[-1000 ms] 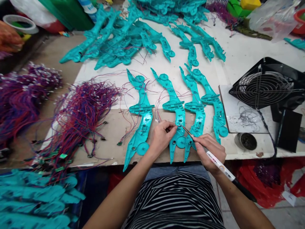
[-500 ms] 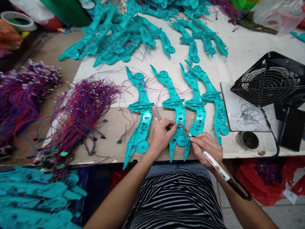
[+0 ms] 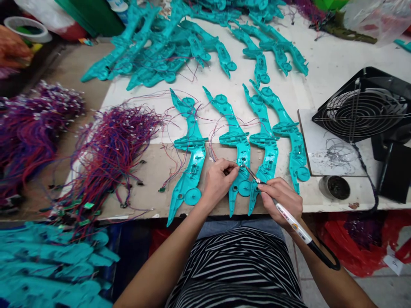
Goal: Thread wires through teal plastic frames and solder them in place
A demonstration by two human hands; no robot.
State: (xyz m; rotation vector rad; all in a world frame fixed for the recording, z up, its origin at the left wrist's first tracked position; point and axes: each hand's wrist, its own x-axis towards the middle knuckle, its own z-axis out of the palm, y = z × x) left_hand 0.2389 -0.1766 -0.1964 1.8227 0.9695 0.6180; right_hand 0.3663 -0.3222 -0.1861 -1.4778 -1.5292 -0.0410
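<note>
A soldering iron with a white handle is gripped in my right hand. Its metal tip reaches the lower half of a teal plastic shell, the second from the left in a row on the table. My left hand is closed in a pinch beside that tip, over the shell's left edge. Whatever lies between those fingertips is too small to make out. Red and blue wires loop from the shell on its left side. Similar teal shells flank it, one on the left and two on the right.
Bundles of red and purple wires lie to the left. Stacked teal shells fill the back. A black fan stands at right, near a small round tin of dark material. More shells sit below the table edge at left.
My right hand and the soldering iron have shifted very slightly to the right. My left hand keeps its pinch in nearly the same place.
</note>
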